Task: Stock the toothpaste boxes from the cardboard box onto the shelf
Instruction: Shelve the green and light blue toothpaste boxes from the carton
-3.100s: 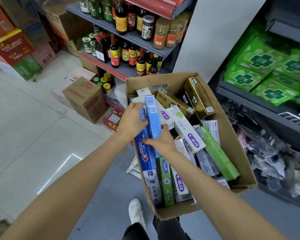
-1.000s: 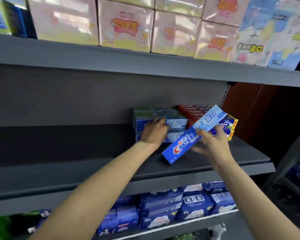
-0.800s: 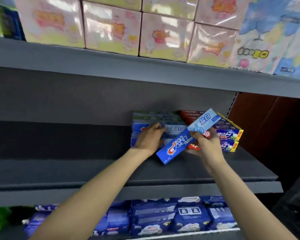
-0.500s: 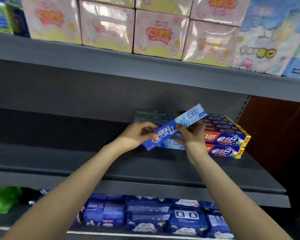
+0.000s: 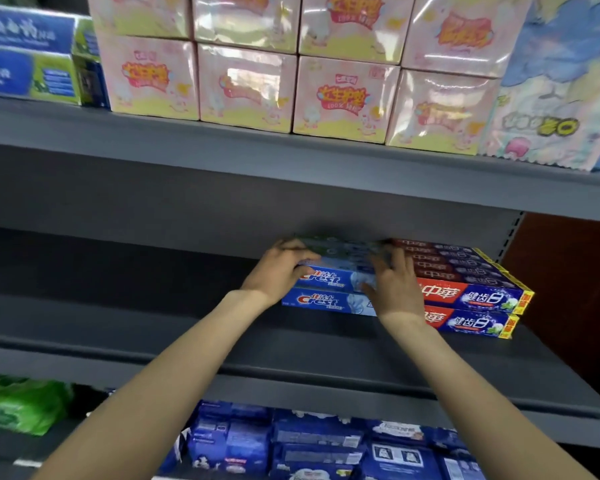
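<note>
The blue Crest toothpaste box [image 5: 329,277] lies flat on top of another Crest box [image 5: 323,301] on the grey middle shelf [image 5: 187,341]. My left hand [image 5: 278,271] curls round its left end. My right hand [image 5: 392,289] holds its right end, fingers over the top and thumb on the front face. A blurred green box [image 5: 329,245] lies behind, at the top of the same stack. The cardboard box is out of view.
A stack of red and blue toothpaste boxes [image 5: 471,296] sits directly right of the Crest stack. Pink wrapped packs [image 5: 340,95] fill the shelf above. Blue packs [image 5: 291,441] and a green pack [image 5: 18,403] lie on the shelf below. The shelf's left half is bare.
The Crest box went from tilted in front of the stack to lying flat on it. Both hands moved in to its ends. Earlier still, I took it from the cardboard box.
</note>
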The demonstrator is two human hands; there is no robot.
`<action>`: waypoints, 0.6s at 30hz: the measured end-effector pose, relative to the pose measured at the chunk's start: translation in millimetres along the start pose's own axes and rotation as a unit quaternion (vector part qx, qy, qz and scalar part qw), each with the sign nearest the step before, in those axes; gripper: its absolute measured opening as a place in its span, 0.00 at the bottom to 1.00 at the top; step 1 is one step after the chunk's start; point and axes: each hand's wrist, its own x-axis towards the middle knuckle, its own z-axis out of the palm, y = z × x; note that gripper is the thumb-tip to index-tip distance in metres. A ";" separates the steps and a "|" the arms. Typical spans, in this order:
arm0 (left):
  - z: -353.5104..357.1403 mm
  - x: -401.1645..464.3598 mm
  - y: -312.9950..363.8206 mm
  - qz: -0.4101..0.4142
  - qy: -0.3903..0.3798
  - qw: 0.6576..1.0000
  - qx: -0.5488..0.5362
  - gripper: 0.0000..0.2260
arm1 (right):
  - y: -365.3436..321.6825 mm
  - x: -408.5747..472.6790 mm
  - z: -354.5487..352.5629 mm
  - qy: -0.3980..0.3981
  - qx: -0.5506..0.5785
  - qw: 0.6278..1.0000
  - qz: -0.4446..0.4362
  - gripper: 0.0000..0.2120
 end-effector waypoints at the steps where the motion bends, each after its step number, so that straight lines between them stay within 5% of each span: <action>1: 2.8 0.5 0.0 0.006 -0.002 1.000 0.023 0.15 | -1.6 -0.7 2.1 -0.014 -0.006 1.000 -0.011 0.23; 10: 3.8 -6.7 8.1 -0.031 -0.068 0.985 0.153 0.20 | -9.2 -6.9 0.6 -0.087 -0.013 0.996 -0.005 0.23; 18: -16.2 -67.2 34.1 -0.040 0.073 0.980 0.182 0.12 | -53.3 -59.1 -23.4 -0.031 0.141 0.983 -0.111 0.20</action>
